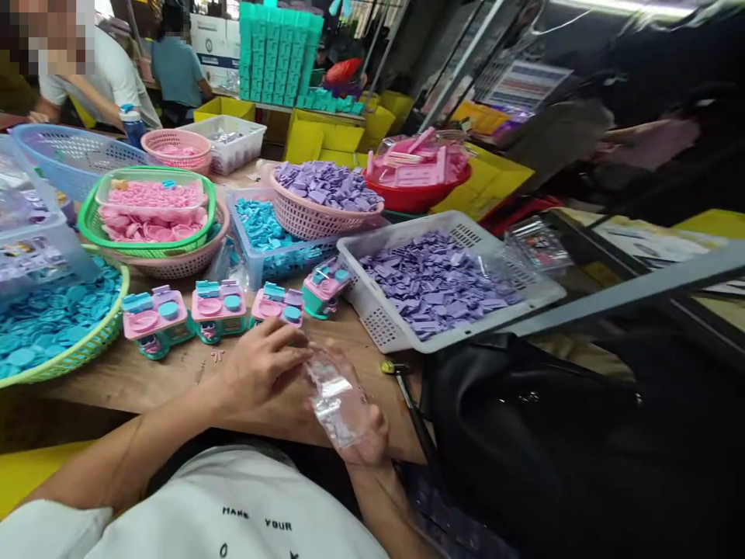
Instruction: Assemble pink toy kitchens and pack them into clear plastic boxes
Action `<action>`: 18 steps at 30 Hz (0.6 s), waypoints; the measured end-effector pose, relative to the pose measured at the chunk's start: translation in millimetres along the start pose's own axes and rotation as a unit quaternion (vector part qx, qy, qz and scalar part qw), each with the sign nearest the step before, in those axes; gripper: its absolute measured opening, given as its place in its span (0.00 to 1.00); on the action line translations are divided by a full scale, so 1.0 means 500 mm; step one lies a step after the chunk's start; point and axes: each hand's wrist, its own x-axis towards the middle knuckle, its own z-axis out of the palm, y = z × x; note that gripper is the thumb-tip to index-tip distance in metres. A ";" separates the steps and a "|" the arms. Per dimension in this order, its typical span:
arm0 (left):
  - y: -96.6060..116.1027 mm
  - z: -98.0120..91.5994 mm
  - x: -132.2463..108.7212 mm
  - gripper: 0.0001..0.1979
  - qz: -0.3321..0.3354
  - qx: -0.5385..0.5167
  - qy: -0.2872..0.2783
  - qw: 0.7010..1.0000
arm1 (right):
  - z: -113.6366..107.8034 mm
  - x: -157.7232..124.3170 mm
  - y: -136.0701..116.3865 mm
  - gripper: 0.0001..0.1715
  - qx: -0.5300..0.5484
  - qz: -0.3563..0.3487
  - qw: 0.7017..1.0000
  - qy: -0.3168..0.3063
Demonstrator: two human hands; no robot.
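A small clear plastic bag (337,397) lies across the palm of my right hand (377,427), whose fingers curl round its edge. My left hand (265,363) reaches in from the left, fingers pinched together at the bag's upper end; the fingertips are partly hidden there. Just beyond my hands stands a row of small toy kitchen sets with pink tops, teal bases and blue and purple parts: one at the left (154,320), others in the middle, and a tilted one (326,289) by the white basket. Tiny pink pieces (217,355) lie on the wooden table.
A white basket of purple parts (439,283) stands right of my hands, with a yellow-headed hammer (401,380) below it. Behind are a pink basket (326,221), a blue bin (256,260) and a green basket (87,225). A black bag (559,435) fills the right. People sit further back.
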 end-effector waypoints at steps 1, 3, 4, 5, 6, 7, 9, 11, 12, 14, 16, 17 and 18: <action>-0.024 0.003 0.011 0.14 0.004 0.005 -0.045 0.999 | -0.035 -0.013 -0.001 0.57 -0.045 -0.014 0.999 0.021; -0.094 -0.013 0.035 0.28 -0.020 0.017 -0.114 0.993 | -0.102 -0.033 0.005 0.50 -0.180 -0.025 0.981 0.073; -0.132 -0.021 0.047 0.35 -0.046 0.031 -0.136 0.989 | -0.128 -0.038 0.013 0.48 -0.260 -0.022 0.961 0.093; -0.167 -0.026 0.059 0.40 -0.078 0.052 -0.156 0.983 | -0.147 -0.040 0.023 0.46 -0.339 -0.018 0.935 0.106; -0.195 -0.026 0.069 0.44 -0.112 0.073 -0.185 0.974 | -0.160 -0.039 0.036 0.45 -0.406 -0.019 0.907 0.110; -0.212 -0.023 0.078 0.46 -0.144 0.091 -0.217 0.961 | -0.166 -0.036 0.050 0.45 -0.458 -0.028 0.882 0.108; -0.212 -0.011 0.085 0.45 -0.205 0.118 -0.274 0.932 | -0.168 -0.034 0.079 0.46 -0.526 -0.049 0.843 0.102; -0.169 0.003 0.082 0.43 -0.268 0.144 -0.294 0.906 | -0.171 -0.039 0.103 0.45 -0.563 -0.062 0.817 0.105; -0.138 0.009 0.078 0.43 -0.301 0.159 -0.294 0.893 | -0.178 -0.044 0.113 0.44 -0.576 -0.066 0.808 0.105; -0.075 0.019 0.066 0.53 -0.345 0.166 -0.288 0.878 | -0.204 -0.052 0.128 0.43 -0.603 -0.061 0.790 0.095; -0.028 0.022 0.048 0.56 -0.378 0.116 -0.279 0.875 | -0.239 -0.052 0.138 0.42 -0.623 -0.060 0.778 0.062; -0.017 0.021 0.036 0.58 -0.382 0.082 -0.263 0.882 | -0.255 -0.049 0.142 0.42 -0.629 -0.067 0.774 0.043; -0.014 0.018 0.023 0.59 -0.374 0.044 -0.244 0.894 | -0.266 -0.045 0.146 0.41 -0.631 -0.078 0.772 0.026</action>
